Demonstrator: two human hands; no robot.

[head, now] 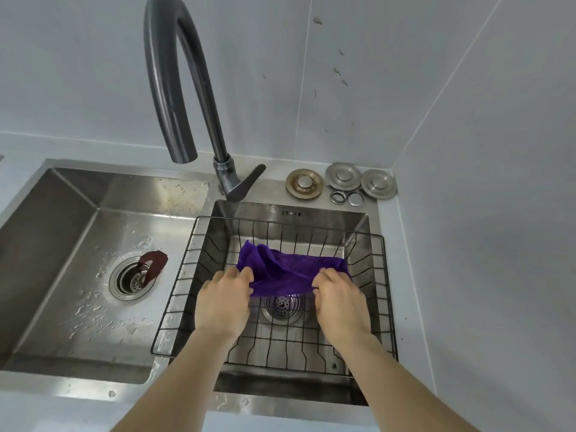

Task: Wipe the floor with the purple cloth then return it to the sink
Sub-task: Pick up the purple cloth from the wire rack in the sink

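Head view looks down on a double sink [103, 194], with both bare hands reaching into the wire basket [386, 294] that sits in its right-hand basin. The purple cloth [280, 269] hangs stretched between them over the basket, just above the basin's drain strainer [282, 304]. The left hand [223, 302] pinches the cloth's left edge with curled fingers, and the right hand [341, 302] grips the right edge the same way.

Whether the cloth is being taken out or put back cannot be told from this moment alone. Either way, the move would go best with both grips kept even, so the cloth stays spread and does not snag on the basket wires. If lifting, raising it straight up past the basket rim, clear of the faucet [174, 88] behind, seems wise.
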